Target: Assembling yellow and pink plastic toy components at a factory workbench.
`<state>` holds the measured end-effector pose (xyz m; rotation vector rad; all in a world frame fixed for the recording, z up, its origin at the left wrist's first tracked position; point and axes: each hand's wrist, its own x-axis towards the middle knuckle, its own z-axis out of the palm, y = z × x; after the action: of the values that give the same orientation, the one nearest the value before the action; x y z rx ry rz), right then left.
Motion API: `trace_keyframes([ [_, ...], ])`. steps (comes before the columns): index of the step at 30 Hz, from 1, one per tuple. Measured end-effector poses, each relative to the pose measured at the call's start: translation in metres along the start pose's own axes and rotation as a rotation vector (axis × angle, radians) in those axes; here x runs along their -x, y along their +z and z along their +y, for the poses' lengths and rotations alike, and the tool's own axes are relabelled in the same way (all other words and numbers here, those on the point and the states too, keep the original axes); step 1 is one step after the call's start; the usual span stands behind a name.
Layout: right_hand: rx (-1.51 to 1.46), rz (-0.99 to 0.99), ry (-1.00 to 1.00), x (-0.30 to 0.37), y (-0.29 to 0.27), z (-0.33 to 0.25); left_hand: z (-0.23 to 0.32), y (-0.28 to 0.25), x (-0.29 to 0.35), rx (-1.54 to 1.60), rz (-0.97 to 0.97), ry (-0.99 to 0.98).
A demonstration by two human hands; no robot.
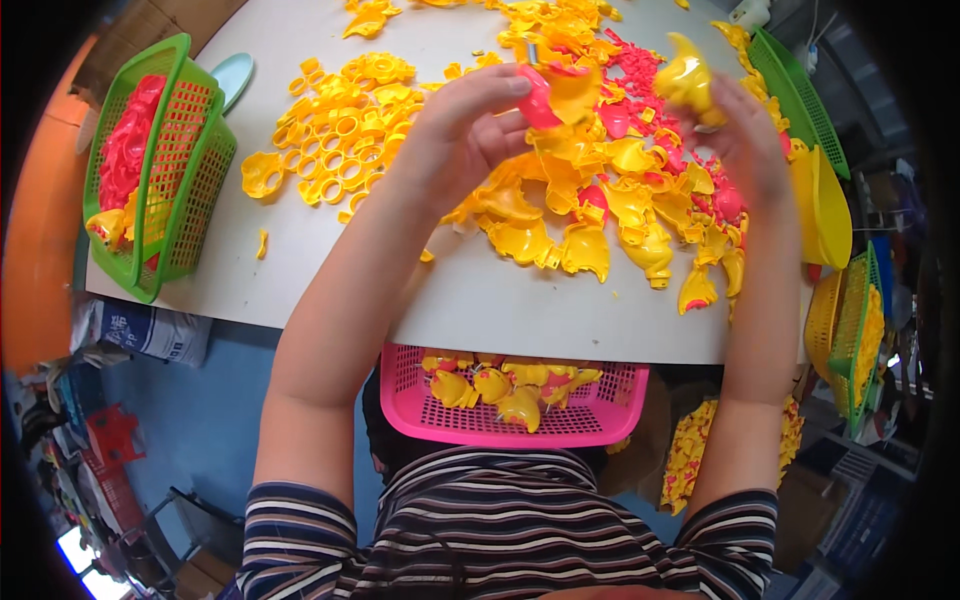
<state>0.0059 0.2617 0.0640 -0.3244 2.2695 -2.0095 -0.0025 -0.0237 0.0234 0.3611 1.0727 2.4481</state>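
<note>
Raised over the table's far middle, my left hand (465,125) is closed, pinching a yellow plastic toy shell piece with a pinkish-red part (540,98) between thumb and fingers. To its right, my right hand (738,140) is smeared a little by motion; its fingers are closed on a curved yellow toy piece (685,78). Beneath both hands spreads a heap of loose yellow shell pieces (520,240) mixed with small pinkish-red parts (632,65). Left of the heap lie several yellow ring-shaped pieces (335,165).
A green basket (205,185) with red parts stands at the white table's (500,315) left end. At the near edge, a pink basket (515,436) holds yellow toys. A yellow scoop-shaped container (825,205) and another green basket (868,385) are at the right.
</note>
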Motion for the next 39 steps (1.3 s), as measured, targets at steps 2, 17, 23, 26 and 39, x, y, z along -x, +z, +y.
trace_keyframes([
  [2, -0.137, -0.201, 0.004, 0.007, 0.036, -0.003, 0.000, 0.000, 0.002, 0.080, -0.145, -0.026],
  [17, -0.170, 0.066, -0.271, 0.020, 0.106, 0.033, -0.007, -0.003, 0.002, 0.300, -0.206, -0.072],
  [23, -0.370, 0.067, -0.208, 0.021, 0.085, 0.031, -0.008, 0.010, 0.004, 0.127, -0.139, 0.009],
  [26, -0.470, 0.073, -0.171, 0.021, 0.081, 0.023, -0.012, 0.016, 0.008, -0.214, -0.096, 0.305],
  [39, -0.264, 0.087, -0.244, 0.023, 0.105, 0.023, -0.022, 0.020, 0.013, -0.764, -0.093, 0.501],
])
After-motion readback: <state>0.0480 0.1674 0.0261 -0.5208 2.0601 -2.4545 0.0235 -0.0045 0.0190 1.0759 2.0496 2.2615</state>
